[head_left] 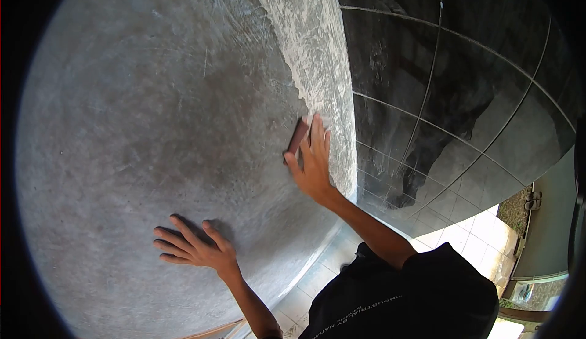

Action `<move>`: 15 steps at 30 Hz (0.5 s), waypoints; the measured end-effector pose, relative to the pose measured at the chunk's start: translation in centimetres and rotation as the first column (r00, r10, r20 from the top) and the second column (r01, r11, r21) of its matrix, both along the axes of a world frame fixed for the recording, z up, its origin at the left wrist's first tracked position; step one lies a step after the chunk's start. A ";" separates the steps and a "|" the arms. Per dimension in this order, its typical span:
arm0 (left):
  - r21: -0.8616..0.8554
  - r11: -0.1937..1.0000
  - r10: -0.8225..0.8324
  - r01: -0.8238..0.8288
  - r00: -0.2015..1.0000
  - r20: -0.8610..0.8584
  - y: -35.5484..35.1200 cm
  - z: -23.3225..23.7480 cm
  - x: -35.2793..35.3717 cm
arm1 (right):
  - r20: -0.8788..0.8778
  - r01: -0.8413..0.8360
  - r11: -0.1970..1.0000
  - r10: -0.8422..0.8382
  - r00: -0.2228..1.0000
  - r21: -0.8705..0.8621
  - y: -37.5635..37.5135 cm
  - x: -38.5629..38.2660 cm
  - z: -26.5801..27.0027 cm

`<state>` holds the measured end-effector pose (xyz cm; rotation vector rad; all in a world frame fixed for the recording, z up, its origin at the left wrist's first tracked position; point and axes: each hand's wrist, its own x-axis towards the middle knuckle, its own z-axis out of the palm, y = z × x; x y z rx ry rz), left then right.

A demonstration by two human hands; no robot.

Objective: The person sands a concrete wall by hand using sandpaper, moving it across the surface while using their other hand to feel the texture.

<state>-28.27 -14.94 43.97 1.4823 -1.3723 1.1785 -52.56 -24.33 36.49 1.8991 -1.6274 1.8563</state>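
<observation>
My right hand [314, 165] presses a reddish-brown piece of sandpaper [297, 138] to the grey wall [152, 113], with the thumb along its lower left edge and the fingers over it. It is at the lower tip of a pale, rough-streaked strip [305, 40] that runs down the wall's right edge. Part of the sandpaper is hidden under the fingers. Lower and to the left, my left hand [198, 248] rests on the smooth grey wall with its fingers spread, holding nothing.
Glossy dark tiles [397, 52] with pale joints cover the adjoining surface on the right, with smears on them. Light floor tiles [311, 278] show below. A pair of shoes [533, 201] stands at the far right, near a doorway edge.
</observation>
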 end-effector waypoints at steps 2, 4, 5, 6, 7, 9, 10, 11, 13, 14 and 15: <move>0.000 1.000 0.006 -0.006 1.000 -0.003 0.0 0.0 -0.1 | -0.028 -0.038 0.999 0.039 0.999 0.029 1.1 0.7 -2.4; 0.008 1.000 0.017 -0.017 1.000 -0.006 0.0 -0.1 -0.2 | -0.119 -0.037 0.999 0.041 0.992 0.040 1.2 0.8 -3.7; 0.006 1.000 0.016 -0.016 1.000 -0.007 0.0 -0.1 -0.3 | -0.121 -0.043 0.998 0.047 0.991 0.039 0.7 0.4 -2.8; 0.007 1.000 0.014 -0.014 1.000 -0.004 0.0 -0.1 -0.3 | -0.077 -0.040 0.999 0.040 0.996 0.000 -0.1 -0.4 -0.9; 0.007 1.000 0.017 -0.017 1.000 -0.003 0.0 -0.1 -0.3 | -0.031 -0.035 0.999 0.033 0.999 -0.041 -1.0 -1.2 1.1; -0.009 1.000 0.026 -0.026 1.000 -0.010 -0.3 -0.1 -0.7 | -0.032 -0.032 0.993 0.028 0.999 -0.114 -3.1 -3.0 5.2; -0.016 0.999 0.028 -0.028 1.000 -0.013 -0.6 -0.1 -1.0 | -0.031 -0.029 0.983 0.024 0.999 -0.183 -4.1 -3.8 7.1; -0.022 0.999 0.036 -0.036 0.999 -0.030 -0.8 -0.1 -1.3 | -0.033 -0.032 0.981 0.026 0.999 -0.189 -4.8 -4.6 8.9; -0.027 0.999 0.046 -0.047 0.998 -0.049 -1.2 -0.1 -2.1 | -0.063 -0.045 0.960 0.028 0.998 -0.276 -5.9 -5.8 11.2; -0.031 0.998 0.044 -0.046 0.998 -0.053 -1.4 -0.1 -2.5 | -0.064 -0.048 0.959 0.031 0.997 -0.278 -6.1 -6.0 10.9; -0.035 0.998 0.043 -0.045 0.997 -0.057 -1.7 -0.1 -2.9 | -0.082 -0.076 0.949 0.053 0.995 -0.307 -6.1 -6.2 10.2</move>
